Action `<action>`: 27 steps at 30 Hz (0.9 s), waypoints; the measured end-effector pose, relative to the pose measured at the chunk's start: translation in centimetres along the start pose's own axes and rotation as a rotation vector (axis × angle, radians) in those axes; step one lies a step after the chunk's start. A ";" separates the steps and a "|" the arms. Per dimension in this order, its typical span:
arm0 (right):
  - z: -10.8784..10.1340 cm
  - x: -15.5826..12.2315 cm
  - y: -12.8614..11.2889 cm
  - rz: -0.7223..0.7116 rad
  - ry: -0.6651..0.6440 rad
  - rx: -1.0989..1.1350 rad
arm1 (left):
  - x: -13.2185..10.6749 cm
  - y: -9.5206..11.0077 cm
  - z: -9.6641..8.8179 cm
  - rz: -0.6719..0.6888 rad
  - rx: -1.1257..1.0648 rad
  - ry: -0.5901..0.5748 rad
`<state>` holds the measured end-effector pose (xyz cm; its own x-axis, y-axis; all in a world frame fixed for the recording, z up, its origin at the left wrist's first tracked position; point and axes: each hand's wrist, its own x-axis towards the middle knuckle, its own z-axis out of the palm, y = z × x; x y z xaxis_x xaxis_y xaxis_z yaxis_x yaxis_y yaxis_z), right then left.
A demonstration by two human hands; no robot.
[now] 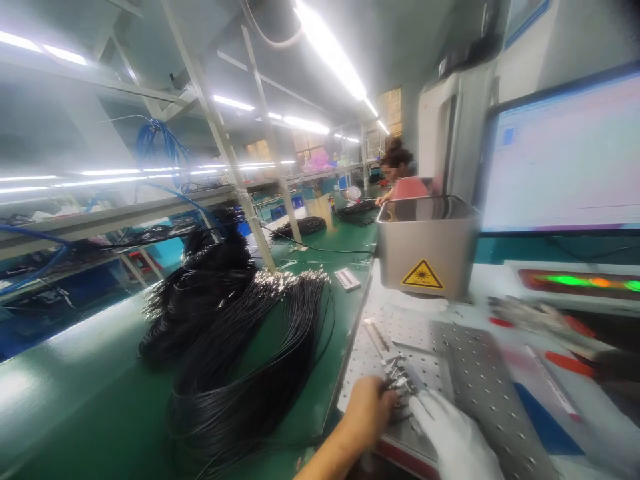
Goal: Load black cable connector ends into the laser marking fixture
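My bare left hand point(367, 408) rests at the near edge of a perforated metal plate point(470, 380), fingers curled round a row of small metal connectors point(399, 381). My right hand point(453, 433), in a white glove, lies beside it with fingers closed against the same connectors. Just left of the plate, a thick bundle of black cables with silver tips point(255, 353) sprawls over the green bench point(75, 393).
A metal laser hood with a yellow warning label point(425, 243) stands behind the plate. A lit monitor point(565, 153) fills the right side. More black cable coils point(210, 280) lie on the bench. A person point(403, 177) works further down the line.
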<state>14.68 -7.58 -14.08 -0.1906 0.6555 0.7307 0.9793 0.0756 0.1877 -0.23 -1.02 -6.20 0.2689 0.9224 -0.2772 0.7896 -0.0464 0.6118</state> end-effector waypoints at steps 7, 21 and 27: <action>-1.2 -0.2 0.1 0.045 -0.186 0.037 | 0.0 -0.6 -1.4 -0.025 -0.081 0.079; -0.6 0.1 0.2 0.022 -0.119 -0.010 | 0.4 -0.2 0.7 0.081 -0.138 0.090; -0.7 0.2 0.3 0.021 -0.112 0.008 | 0.3 0.1 0.8 0.067 -0.141 0.106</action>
<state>14.87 -7.98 -13.43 -0.1621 0.7365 0.6567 0.9836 0.0668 0.1678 0.33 -1.03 -6.84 0.2528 0.9546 -0.1577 0.6846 -0.0612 0.7264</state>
